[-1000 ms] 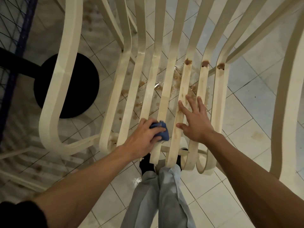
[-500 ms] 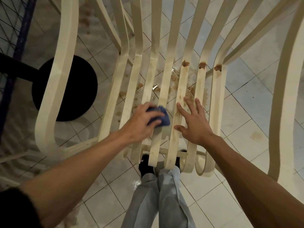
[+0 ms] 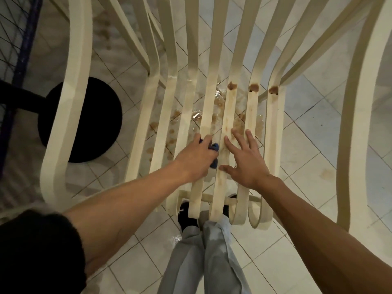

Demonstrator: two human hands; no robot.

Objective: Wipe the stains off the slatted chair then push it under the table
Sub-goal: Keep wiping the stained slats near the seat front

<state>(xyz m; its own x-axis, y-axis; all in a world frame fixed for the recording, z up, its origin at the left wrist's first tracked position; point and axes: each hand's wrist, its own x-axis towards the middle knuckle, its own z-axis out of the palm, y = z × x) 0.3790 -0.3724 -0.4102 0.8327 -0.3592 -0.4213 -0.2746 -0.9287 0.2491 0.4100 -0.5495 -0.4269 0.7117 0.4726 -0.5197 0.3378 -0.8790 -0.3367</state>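
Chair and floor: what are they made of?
The slatted chair looks like cream moulded plastic, smooth and slightly glossy, its slats curling seamlessly at the front; painted wood is possible. The floor looks like glazed ceramic tile: grout lines, shiny wet patches.

Tiled floor [image 3: 331, 132], slatted chair [image 3: 214, 60], brown stains [image 3: 176, 114]

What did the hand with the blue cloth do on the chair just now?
The left hand, gripping the blue cloth, slid up the seat of the slatted chair, away from the front edge toward the backrest. The right hand stayed pressed flat on the slats beside it, and the three brown blobs at the back of the seat are still there.
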